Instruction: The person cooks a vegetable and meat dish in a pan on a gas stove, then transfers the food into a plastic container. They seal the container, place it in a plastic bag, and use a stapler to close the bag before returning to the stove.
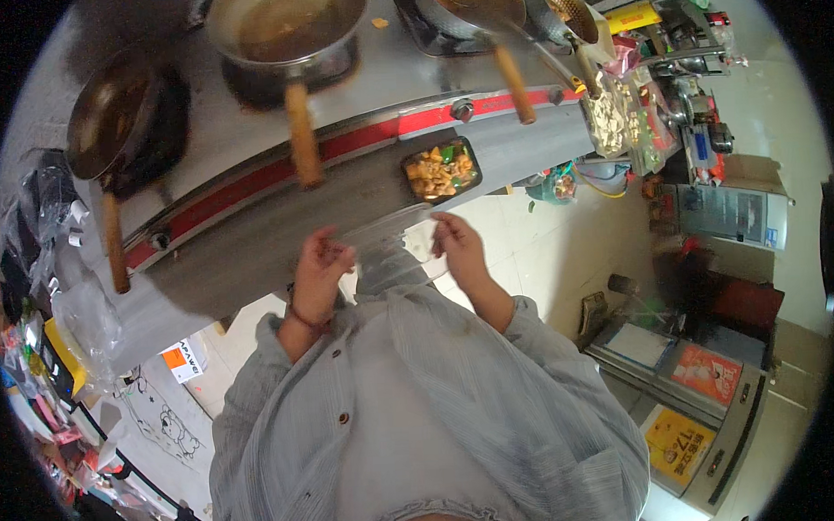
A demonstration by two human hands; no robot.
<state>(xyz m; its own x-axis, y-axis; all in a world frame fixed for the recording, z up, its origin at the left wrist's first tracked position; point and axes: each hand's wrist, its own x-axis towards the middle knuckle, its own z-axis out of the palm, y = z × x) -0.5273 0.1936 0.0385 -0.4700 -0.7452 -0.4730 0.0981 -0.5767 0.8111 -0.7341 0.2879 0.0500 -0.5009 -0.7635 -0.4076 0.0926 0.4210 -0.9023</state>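
Between my two hands is a clear plastic container lid [389, 251], in front of my body at the counter's near edge. My left hand [323, 267] is at its left side, fingers curled and slightly blurred; whether they grip the lid does not show clearly. The right hand [458, 249] has its thumb and fingers closed on the lid's right edge. Just beyond the lid, a black plastic food container [443, 168] filled with cooked diced food and green pieces rests on the metal ledge.
Beyond the ledge stand a large pan [288, 31], a dark wok [112, 119] and a hammered wok [474, 10] on the stove, wooden handles pointing towards me. Plastic bags [85, 320] lie at left. A chest freezer [690, 382] stands at lower right.
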